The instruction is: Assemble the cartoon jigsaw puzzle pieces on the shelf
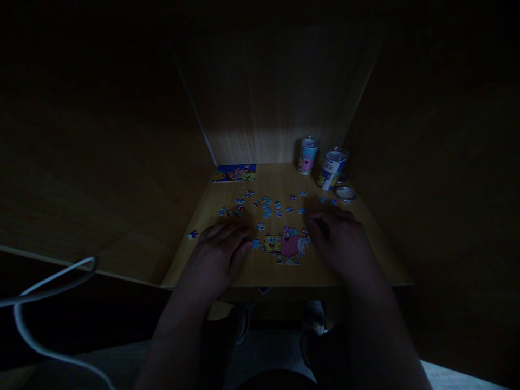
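Note:
A partly joined jigsaw puzzle [289, 246] with a pink starfish and a yellow sponge character lies near the front edge of the wooden surface. To its left my left hand [221, 249] rests palm down, fingers stretched forward. A loose blue puzzle piece [255, 244] lies just beyond its thumb. On the puzzle's right is my right hand [341, 235], its fingers curled in with the tips close together; whatever may be between them is hidden in the dark. Several loose puzzle pieces [266, 208] are scattered beyond both hands.
A blue picture card [234, 173] lies at the back left. Two printed cans [307, 157] with clear rims stand at the back right, a round lid [345, 194] beside them. Dark panels rise on both sides. A white cable [52, 352] hangs at lower left.

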`<action>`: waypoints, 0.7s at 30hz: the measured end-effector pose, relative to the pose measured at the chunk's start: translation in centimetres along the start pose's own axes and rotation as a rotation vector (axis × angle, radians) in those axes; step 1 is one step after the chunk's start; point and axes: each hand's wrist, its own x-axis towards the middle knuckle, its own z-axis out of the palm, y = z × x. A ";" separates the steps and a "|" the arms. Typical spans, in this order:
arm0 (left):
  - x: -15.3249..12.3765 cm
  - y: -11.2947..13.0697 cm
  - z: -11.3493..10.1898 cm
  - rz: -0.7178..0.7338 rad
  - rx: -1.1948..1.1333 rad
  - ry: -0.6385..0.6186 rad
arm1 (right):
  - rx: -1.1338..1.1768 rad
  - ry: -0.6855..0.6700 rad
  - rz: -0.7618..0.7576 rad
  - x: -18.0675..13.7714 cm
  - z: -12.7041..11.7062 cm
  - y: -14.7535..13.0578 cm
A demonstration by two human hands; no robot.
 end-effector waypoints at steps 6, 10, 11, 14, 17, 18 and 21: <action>-0.1 -0.3 0.1 0.036 -0.026 0.042 | 0.004 0.004 -0.005 0.0 0.0 0.1; 0.0 -0.2 -0.1 0.016 -0.061 0.035 | 0.020 -0.002 -0.007 0.1 0.0 0.1; 0.0 -0.1 -0.1 0.001 -0.066 0.030 | 0.023 -0.002 -0.007 0.1 0.0 0.1; -0.1 -0.1 -0.1 -0.038 -0.066 0.014 | 0.023 0.006 -0.005 0.0 0.0 0.0; -0.3 -0.1 0.0 -0.062 -0.044 0.016 | 0.009 0.018 -0.007 0.0 0.0 0.0; -0.3 -0.1 0.1 -0.066 -0.033 0.019 | 0.005 0.020 -0.007 0.0 0.1 0.0; -0.3 0.0 0.2 -0.087 0.022 0.063 | 0.007 0.014 -0.010 0.0 0.1 0.0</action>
